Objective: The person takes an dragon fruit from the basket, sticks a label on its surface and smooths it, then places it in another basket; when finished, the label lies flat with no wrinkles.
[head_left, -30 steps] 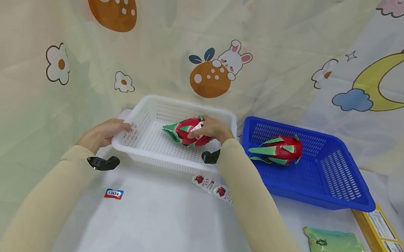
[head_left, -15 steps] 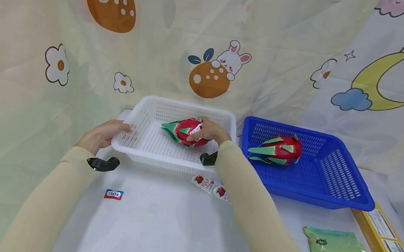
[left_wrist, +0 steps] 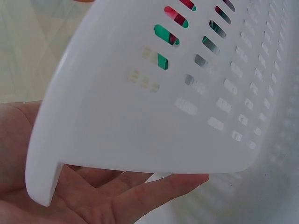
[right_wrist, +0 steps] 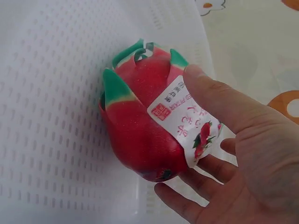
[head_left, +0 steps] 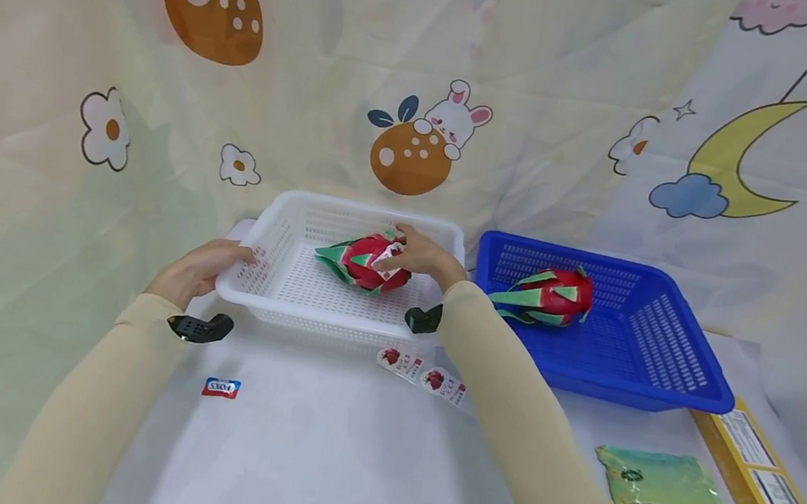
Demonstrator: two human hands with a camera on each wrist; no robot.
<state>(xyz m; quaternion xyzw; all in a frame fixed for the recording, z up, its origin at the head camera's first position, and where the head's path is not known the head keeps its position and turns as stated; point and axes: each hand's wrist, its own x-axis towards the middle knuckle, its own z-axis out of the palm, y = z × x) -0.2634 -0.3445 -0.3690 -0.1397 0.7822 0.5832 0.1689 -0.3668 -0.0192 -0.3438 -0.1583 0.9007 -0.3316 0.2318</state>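
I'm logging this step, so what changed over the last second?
The right hand has opened a little on the labelled dragon fruit and eased slightly right. The fruit stays in the white basket, the left hand at its left end; the blue basket is unmoved.

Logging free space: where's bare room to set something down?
Bare: the tabletop between the sleeves, right of the small label and nearer than the sticker strip; also the right half of the blue basket. Crowded: the white basket, around its dragon fruit and the right hand.
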